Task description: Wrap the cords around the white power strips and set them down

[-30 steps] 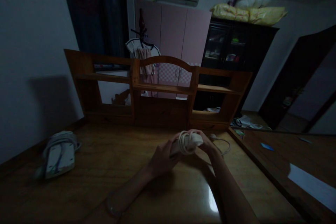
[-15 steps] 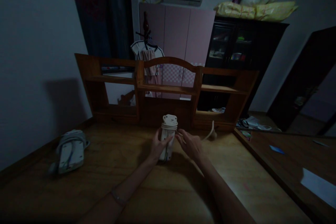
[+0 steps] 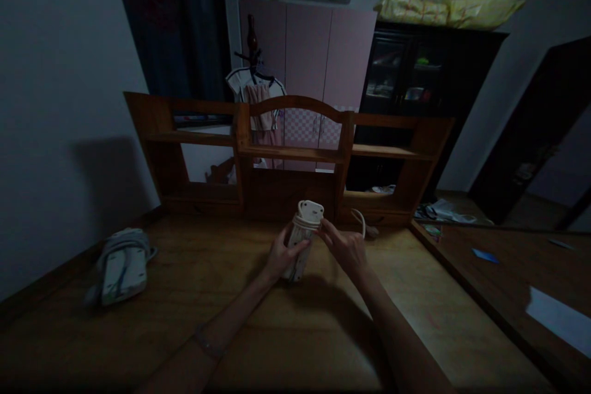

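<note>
A white power strip (image 3: 298, 258) stands tilted on the wooden desk, its top leaning right. Several turns of its white cord (image 3: 306, 223) wrap round the upper part. My left hand (image 3: 282, 252) is closed round the strip from the left, thumb across the near face. At the strip's right edge, my right hand (image 3: 345, 249) has its fingers pinched together on the cord, beside the wraps. Behind this hand a loose length of cord (image 3: 361, 220) arcs up and down to a plug-like end (image 3: 372, 232) on the desk, dim and partly hidden.
Another power strip (image 3: 124, 274) with its cord wrapped round it lies at the left of the desk (image 3: 221, 345). A wooden shelf unit (image 3: 295, 163) runs along the back edge. Right of the desk, a lower brown surface bears a blue card (image 3: 484, 255) and white paper (image 3: 559, 318).
The power strip's top has tipped to the right. My right hand has moved slightly right and closed on the cord, and the loose cord end has shifted and bent over.
</note>
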Demonstrator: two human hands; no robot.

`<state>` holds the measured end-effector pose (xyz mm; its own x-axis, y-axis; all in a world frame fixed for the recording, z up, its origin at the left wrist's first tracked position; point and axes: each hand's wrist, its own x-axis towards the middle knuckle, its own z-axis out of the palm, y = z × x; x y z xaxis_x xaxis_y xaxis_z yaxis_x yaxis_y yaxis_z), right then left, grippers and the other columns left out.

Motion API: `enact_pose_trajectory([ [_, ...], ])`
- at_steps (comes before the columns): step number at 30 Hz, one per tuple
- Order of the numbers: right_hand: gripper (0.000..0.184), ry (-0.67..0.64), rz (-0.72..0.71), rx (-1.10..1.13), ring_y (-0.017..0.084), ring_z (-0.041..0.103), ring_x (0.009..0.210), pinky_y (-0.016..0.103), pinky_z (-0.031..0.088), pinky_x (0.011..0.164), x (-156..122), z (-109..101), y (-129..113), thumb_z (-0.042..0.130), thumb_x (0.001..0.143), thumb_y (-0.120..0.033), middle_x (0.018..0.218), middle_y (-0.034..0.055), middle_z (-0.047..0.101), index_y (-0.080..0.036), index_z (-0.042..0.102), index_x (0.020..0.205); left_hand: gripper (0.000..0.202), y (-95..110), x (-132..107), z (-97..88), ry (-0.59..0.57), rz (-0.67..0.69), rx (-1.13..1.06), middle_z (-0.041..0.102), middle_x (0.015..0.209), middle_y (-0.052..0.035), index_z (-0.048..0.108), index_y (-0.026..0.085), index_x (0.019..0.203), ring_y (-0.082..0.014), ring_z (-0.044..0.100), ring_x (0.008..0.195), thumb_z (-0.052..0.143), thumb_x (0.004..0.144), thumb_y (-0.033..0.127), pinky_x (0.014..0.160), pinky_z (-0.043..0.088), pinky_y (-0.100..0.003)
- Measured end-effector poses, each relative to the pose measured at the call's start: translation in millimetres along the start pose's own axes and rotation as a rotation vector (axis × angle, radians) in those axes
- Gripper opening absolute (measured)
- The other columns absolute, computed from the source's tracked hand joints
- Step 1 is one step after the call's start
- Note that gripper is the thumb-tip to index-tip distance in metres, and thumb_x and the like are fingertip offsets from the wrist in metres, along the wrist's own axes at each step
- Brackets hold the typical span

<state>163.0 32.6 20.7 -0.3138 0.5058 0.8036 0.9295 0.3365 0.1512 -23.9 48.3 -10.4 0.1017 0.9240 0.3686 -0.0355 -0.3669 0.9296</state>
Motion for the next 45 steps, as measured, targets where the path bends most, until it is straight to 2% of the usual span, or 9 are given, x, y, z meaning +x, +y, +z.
enact_pose_trajectory([
  [5, 0.035, 0.030, 0.015, 0.015, 0.008, 0.055, 0.044, 0.026, 0.020, 0.049, 0, 3, -3, 0.047, 0.092, -0.045, 0.054, 0.0005, 0.065, -0.023, 0.063, 0.114, 0.066, -4, 0, 0.8, 0.041, 0.064, 0.019, 0.055, 0.125, -0.0126, 0.045, 0.014, 0.129, -0.0251, 0.054, 0.113, 0.069, 0.071, 0.036, 0.095, 0.043, -0.036],
  [12, 0.034, -0.044, 0.043, 0.082, 0.011, 0.061, 0.053, 0.025, 0.023, 0.052, -1, 6, -3, 0.044, 0.093, -0.043, 0.073, 0.0025, 0.072, -0.027, 0.058, 0.120, 0.068, -5, 0, 2.0, 0.122, 0.152, 0.148, 0.053, 0.128, -0.0106, 0.042, 0.017, 0.132, -0.0238, 0.051, 0.117, 0.069, 0.071, 0.034, 0.098, 0.041, -0.035],
  [16, 0.036, -0.079, 0.075, 0.080, 0.012, 0.059, 0.052, 0.026, 0.023, 0.052, -1, 6, -3, 0.043, 0.093, -0.045, 0.068, 0.0014, 0.070, -0.028, 0.055, 0.123, 0.067, -3, -2, 3.9, 0.149, 0.161, 0.154, 0.053, 0.128, -0.0099, 0.044, 0.018, 0.130, -0.0236, 0.051, 0.117, 0.069, 0.071, 0.035, 0.098, 0.040, -0.034],
  [21, 0.031, -0.162, 0.060, 0.115, 0.012, 0.060, 0.062, 0.025, 0.027, 0.055, 1, 3, 11, 0.040, 0.095, -0.040, 0.073, 0.0029, 0.067, -0.021, 0.063, 0.097, 0.063, -2, 3, -2.2, 0.161, 0.029, -0.001, 0.057, 0.123, -0.0106, 0.048, 0.018, 0.125, -0.0233, 0.056, 0.110, 0.071, 0.070, 0.038, 0.094, 0.043, -0.035],
  [24, 0.032, -0.190, -0.014, 0.092, 0.014, 0.056, 0.067, 0.025, 0.033, 0.064, 4, 0, 25, 0.041, 0.095, -0.037, 0.071, 0.0032, 0.063, -0.019, 0.060, 0.077, 0.062, -2, 7, -8.4, 0.221, -0.068, -0.082, 0.060, 0.118, -0.0114, 0.050, 0.018, 0.123, -0.0230, 0.059, 0.104, 0.072, 0.069, 0.039, 0.090, 0.046, -0.035],
  [28, 0.025, -0.132, -0.073, 0.016, 0.018, 0.052, 0.082, 0.035, 0.032, 0.091, 10, -5, 30, 0.043, 0.094, -0.028, 0.074, 0.0040, 0.058, -0.019, 0.056, 0.074, 0.063, -2, 11, -11.7, 0.289, -0.049, -0.060, 0.062, 0.115, -0.0107, 0.051, 0.018, 0.122, -0.0222, 0.060, 0.102, 0.074, 0.067, 0.038, 0.089, 0.046, -0.034],
  [31, 0.020, -0.124, -0.104, 0.025, 0.019, 0.049, 0.086, 0.036, 0.031, 0.095, 11, -5, 20, 0.043, 0.093, -0.021, 0.077, 0.0042, 0.057, -0.019, 0.055, 0.077, 0.062, -4, 11, -12.3, 0.298, 0.025, 0.006, 0.061, 0.117, -0.0097, 0.050, 0.020, 0.123, -0.0216, 0.059, 0.104, 0.072, 0.069, 0.039, 0.090, 0.045, -0.033],
  [39, 0.019, -0.129, -0.216, 0.089, 0.017, 0.048, 0.077, 0.030, 0.035, 0.073, 4, 9, -11, 0.046, 0.092, -0.023, 0.075, 0.0036, 0.057, -0.018, 0.056, 0.077, 0.062, -10, 13, -21.1, 0.343, 0.049, 0.349, 0.060, 0.118, -0.0114, 0.046, 0.019, 0.127, -0.0232, 0.059, 0.104, 0.064, 0.074, 0.046, 0.087, 0.044, -0.032],
  [45, 0.029, -0.082, -0.197, 0.152, 0.015, 0.049, 0.068, 0.028, 0.032, 0.066, 0, 5, -17, 0.045, 0.092, -0.026, 0.064, 0.0028, 0.056, -0.018, 0.056, 0.066, 0.071, 4, 2, -15.0, 0.135, 0.030, 0.798, 0.058, 0.121, -0.0133, 0.031, 0.025, 0.140, -0.0275, 0.059, 0.099, 0.061, 0.077, 0.039, 0.083, 0.042, -0.033],
])
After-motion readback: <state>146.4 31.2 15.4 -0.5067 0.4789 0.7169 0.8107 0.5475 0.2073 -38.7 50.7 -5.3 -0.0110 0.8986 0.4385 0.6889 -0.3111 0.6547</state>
